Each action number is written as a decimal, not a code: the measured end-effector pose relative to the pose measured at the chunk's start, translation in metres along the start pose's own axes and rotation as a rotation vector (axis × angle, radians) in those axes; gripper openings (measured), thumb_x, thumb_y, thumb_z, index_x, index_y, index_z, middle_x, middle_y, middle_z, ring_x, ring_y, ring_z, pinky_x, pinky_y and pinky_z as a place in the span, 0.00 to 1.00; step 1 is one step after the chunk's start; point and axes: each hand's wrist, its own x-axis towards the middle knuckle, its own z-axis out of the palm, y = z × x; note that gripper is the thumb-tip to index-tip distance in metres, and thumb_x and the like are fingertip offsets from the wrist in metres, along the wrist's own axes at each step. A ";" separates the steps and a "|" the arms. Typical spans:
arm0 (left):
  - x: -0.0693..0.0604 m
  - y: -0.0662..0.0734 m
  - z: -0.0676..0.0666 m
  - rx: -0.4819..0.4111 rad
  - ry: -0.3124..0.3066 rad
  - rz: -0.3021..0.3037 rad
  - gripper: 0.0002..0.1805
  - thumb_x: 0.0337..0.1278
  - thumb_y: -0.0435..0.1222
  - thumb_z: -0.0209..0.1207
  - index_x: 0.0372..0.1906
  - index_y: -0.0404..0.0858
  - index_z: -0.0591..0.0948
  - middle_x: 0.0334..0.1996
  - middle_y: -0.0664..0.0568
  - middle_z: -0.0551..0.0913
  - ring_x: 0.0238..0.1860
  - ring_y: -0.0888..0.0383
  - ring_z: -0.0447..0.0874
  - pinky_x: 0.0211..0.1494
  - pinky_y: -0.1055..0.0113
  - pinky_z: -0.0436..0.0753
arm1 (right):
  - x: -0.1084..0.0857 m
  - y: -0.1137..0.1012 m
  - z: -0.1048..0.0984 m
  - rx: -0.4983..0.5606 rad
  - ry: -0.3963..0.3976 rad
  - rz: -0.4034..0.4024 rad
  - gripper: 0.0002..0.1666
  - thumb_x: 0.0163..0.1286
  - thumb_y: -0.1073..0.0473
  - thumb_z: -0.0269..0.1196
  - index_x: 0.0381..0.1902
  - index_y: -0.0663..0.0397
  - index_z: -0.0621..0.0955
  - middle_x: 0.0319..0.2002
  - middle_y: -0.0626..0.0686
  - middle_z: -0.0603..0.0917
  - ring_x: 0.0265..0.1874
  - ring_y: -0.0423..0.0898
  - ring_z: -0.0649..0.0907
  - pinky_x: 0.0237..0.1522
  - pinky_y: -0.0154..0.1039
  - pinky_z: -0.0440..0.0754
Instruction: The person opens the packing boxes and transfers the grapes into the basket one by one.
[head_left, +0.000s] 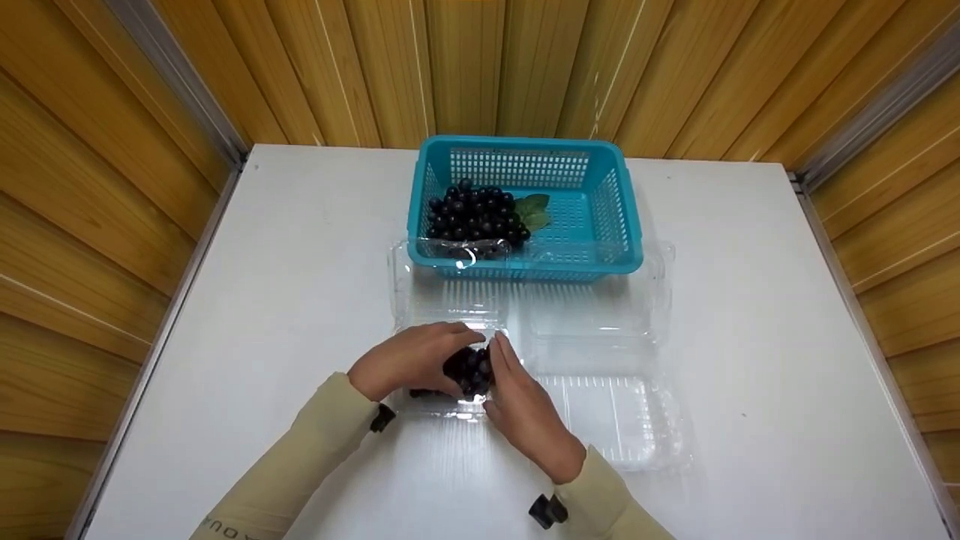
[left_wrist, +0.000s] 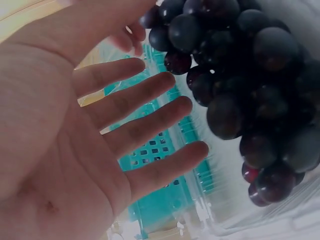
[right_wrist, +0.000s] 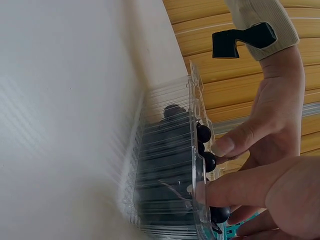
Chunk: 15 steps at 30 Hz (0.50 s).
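A bunch of dark grapes [head_left: 474,369] lies in the base of the left clear plastic clamshell box [head_left: 448,300], whose lid stands open. My left hand [head_left: 416,361] reaches over the bunch from the left; in the left wrist view its fingers [left_wrist: 145,120] are spread, fairly straight and apart from the fruit. The thumb lies near the grapes in the right wrist view. On the bunch's other side is my right hand [head_left: 526,412], its fingers extended together beside the grapes, one digit [right_wrist: 235,187] touching the box rim.
Behind the boxes stands a blue-green plastic basket [head_left: 525,144], holding another grape bunch [head_left: 472,214] with a green leaf [head_left: 532,210]. A second clear clamshell box [head_left: 600,420] lies open at the right. All are on a white table [head_left: 757,360] enclosed by wood-patterned walls.
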 end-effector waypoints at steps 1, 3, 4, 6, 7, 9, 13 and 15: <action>0.000 0.000 0.001 0.004 -0.009 -0.001 0.43 0.40 0.43 0.76 0.67 0.47 0.71 0.62 0.53 0.77 0.61 0.55 0.77 0.65 0.57 0.76 | 0.000 0.000 0.000 0.001 -0.002 0.000 0.50 0.59 0.69 0.66 0.74 0.67 0.52 0.77 0.61 0.49 0.69 0.55 0.67 0.56 0.47 0.78; 0.000 0.000 0.003 0.012 -0.021 -0.005 0.44 0.40 0.42 0.76 0.68 0.47 0.71 0.62 0.52 0.77 0.61 0.55 0.77 0.65 0.56 0.76 | -0.001 0.001 -0.001 0.003 -0.004 -0.001 0.51 0.59 0.68 0.66 0.74 0.66 0.53 0.77 0.61 0.49 0.69 0.56 0.68 0.56 0.47 0.78; 0.000 0.000 0.005 0.017 -0.025 -0.005 0.44 0.40 0.42 0.76 0.68 0.47 0.71 0.62 0.52 0.77 0.61 0.54 0.77 0.65 0.56 0.75 | -0.001 0.001 -0.001 0.004 -0.006 -0.003 0.51 0.59 0.68 0.67 0.74 0.66 0.53 0.77 0.61 0.49 0.69 0.56 0.68 0.56 0.47 0.78; 0.000 0.000 0.007 0.021 -0.026 0.000 0.43 0.39 0.41 0.76 0.67 0.47 0.72 0.61 0.52 0.78 0.60 0.54 0.77 0.65 0.56 0.76 | -0.002 0.001 -0.001 0.001 -0.008 -0.010 0.51 0.59 0.67 0.68 0.74 0.66 0.54 0.77 0.61 0.49 0.68 0.56 0.69 0.55 0.48 0.79; 0.001 0.000 0.008 0.026 -0.025 0.001 0.43 0.38 0.41 0.76 0.66 0.47 0.72 0.60 0.52 0.78 0.60 0.54 0.78 0.65 0.56 0.76 | -0.002 0.002 -0.001 0.000 -0.008 -0.015 0.51 0.59 0.67 0.68 0.74 0.66 0.54 0.77 0.62 0.50 0.67 0.57 0.70 0.54 0.48 0.79; 0.001 0.001 0.011 0.037 -0.028 0.002 0.42 0.38 0.41 0.76 0.65 0.47 0.73 0.59 0.52 0.79 0.59 0.54 0.78 0.64 0.57 0.76 | -0.003 0.002 -0.002 0.001 -0.008 -0.024 0.51 0.58 0.66 0.69 0.74 0.66 0.55 0.77 0.61 0.50 0.66 0.57 0.72 0.53 0.48 0.80; 0.003 0.003 0.015 0.063 -0.054 -0.016 0.41 0.38 0.41 0.76 0.65 0.46 0.73 0.56 0.52 0.80 0.57 0.54 0.79 0.63 0.56 0.77 | -0.005 0.003 -0.002 0.002 -0.001 -0.038 0.51 0.57 0.67 0.69 0.74 0.66 0.56 0.77 0.61 0.50 0.64 0.56 0.74 0.52 0.47 0.81; 0.004 0.003 0.017 0.080 -0.065 -0.030 0.41 0.39 0.41 0.76 0.65 0.46 0.73 0.55 0.51 0.80 0.56 0.53 0.80 0.63 0.56 0.77 | -0.006 0.002 -0.002 0.003 0.001 -0.039 0.50 0.58 0.67 0.69 0.73 0.66 0.56 0.77 0.61 0.51 0.64 0.55 0.74 0.53 0.46 0.80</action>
